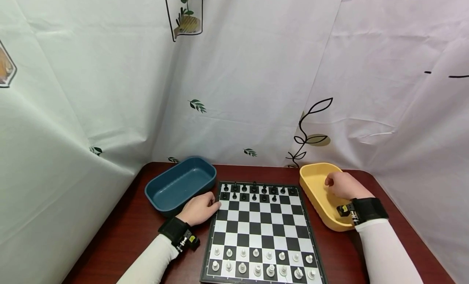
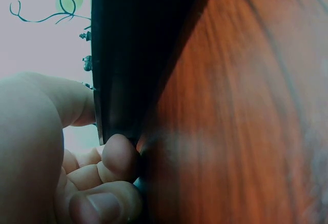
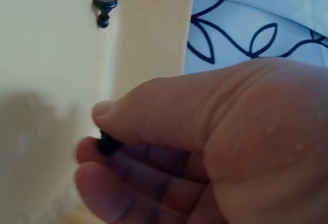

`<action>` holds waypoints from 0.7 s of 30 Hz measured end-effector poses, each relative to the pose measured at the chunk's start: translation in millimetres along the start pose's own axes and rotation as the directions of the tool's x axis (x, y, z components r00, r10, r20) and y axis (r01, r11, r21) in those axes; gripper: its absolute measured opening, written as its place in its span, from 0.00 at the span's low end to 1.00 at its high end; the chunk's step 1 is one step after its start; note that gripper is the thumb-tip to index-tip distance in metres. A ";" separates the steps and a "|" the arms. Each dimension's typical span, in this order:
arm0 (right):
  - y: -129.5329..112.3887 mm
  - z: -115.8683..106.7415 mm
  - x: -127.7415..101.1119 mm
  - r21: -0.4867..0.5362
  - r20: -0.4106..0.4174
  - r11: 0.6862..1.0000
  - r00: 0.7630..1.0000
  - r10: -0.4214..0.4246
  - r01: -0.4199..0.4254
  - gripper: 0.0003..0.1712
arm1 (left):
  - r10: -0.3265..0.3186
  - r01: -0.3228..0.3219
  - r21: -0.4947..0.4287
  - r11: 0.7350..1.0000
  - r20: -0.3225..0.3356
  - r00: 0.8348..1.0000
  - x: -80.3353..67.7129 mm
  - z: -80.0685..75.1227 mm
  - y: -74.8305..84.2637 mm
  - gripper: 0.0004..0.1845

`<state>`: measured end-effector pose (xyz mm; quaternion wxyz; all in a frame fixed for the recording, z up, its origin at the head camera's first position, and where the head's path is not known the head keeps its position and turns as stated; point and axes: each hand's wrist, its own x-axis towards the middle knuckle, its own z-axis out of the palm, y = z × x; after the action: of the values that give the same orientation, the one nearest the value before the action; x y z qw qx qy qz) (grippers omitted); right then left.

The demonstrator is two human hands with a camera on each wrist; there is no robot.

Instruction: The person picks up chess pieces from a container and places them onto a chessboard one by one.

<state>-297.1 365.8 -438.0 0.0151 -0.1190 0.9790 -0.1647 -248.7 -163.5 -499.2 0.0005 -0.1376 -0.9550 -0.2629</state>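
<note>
My left hand (image 1: 199,208) is at the left edge of a black-and-white chessboard (image 1: 258,229). In the left wrist view, one digit reaches onto the board's top and curled fingertips (image 2: 120,157) meet its dark side wall (image 2: 128,60). Over the yellow tray (image 1: 311,194), my right hand (image 1: 346,185) pinches a small black chess piece (image 3: 108,145) between thumb and fingers, which hide most of it. Another black chess piece (image 3: 104,9) lies in that tray. Black pieces (image 1: 254,197) stand along the board's far side, with one far-right square of their second row bare. White pieces (image 1: 270,271) fill the near two rows.
A dark blue tray (image 1: 181,180) stands at the back left of the reddish-brown table (image 1: 139,231), beside my left hand. Behind the table hangs a white cloth (image 1: 256,80) printed with leaves and plants.
</note>
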 end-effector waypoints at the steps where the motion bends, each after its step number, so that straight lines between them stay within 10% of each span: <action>1: -1.1 -0.9 0.3 -0.011 -0.017 1.000 1.000 -0.008 0.007 0.03 | 0.000 0.000 -0.001 1.000 0.001 1.000 -0.1 -0.3 0.3 0.17; 21: -20.3 -9.7 3.6 -0.073 -0.313 0.984 0.933 -0.178 0.163 0.07 | -0.007 0.007 0.003 1.000 0.005 1.000 1.0 0.2 0.1 0.16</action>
<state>-296.6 349.4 -422.1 -0.1600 -0.1757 0.9581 -0.1602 -249.7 -163.1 -499.3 -0.0027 -0.1351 -0.9558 -0.2610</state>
